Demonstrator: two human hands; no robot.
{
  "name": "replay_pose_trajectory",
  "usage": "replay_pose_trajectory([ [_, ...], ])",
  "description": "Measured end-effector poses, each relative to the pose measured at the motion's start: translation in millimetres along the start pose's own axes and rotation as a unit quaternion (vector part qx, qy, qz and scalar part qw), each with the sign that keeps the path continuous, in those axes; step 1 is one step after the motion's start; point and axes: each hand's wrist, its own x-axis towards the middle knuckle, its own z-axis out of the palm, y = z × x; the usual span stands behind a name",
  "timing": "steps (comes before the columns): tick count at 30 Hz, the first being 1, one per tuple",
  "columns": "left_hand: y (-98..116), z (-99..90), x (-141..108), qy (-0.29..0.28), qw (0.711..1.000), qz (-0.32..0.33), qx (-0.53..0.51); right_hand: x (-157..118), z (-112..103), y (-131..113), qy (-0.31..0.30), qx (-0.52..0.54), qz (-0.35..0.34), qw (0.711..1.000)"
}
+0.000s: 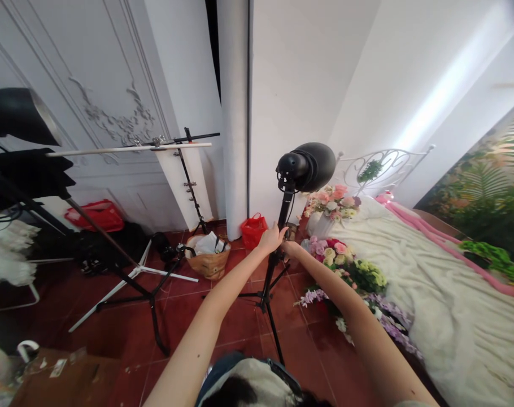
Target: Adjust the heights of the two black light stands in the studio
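In front of me stands a black light stand (pixel 266 288) on spread tripod legs. On its top sits a black studio light (pixel 310 167) with a round reflector, facing away to the right. My left hand (pixel 273 237) is wrapped round the stand's upper column from the left side. Just below and to the right, my right hand (pixel 289 247) is closed at the same column, near a joint. Its fingers are partly hidden behind the wrist and the pole.
A bed (pixel 447 271) with a cream cover lies on the right, bunches of flowers (pixel 337 254) beside it. To the left are another light (pixel 22 116), tripod legs (pixel 153 305), a woven basket (pixel 208 263) and a red bag (pixel 253 229). A cardboard box (pixel 66 376) sits lower left.
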Motion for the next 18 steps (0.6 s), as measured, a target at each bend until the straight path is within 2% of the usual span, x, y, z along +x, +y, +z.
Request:
replay_pose_trajectory([
  [5,1,-1.7,1,0.001,1.0,-0.002,-0.004,-11,13,1,0.047,-0.006,0.017,0.999],
  [12,2,-2.7,4,-0.01,1.0,-0.012,-0.009,-28,52,-16,0.127,-0.006,0.093,0.987],
  [15,1,-0.7,5,-0.004,1.0,-0.004,-0.005,-25,49,-16,0.14,0.029,0.104,0.984],
  [18,0,1.4,6,0.004,1.0,0.005,-0.001,-13,32,-11,0.149,0.069,0.116,0.98],
])
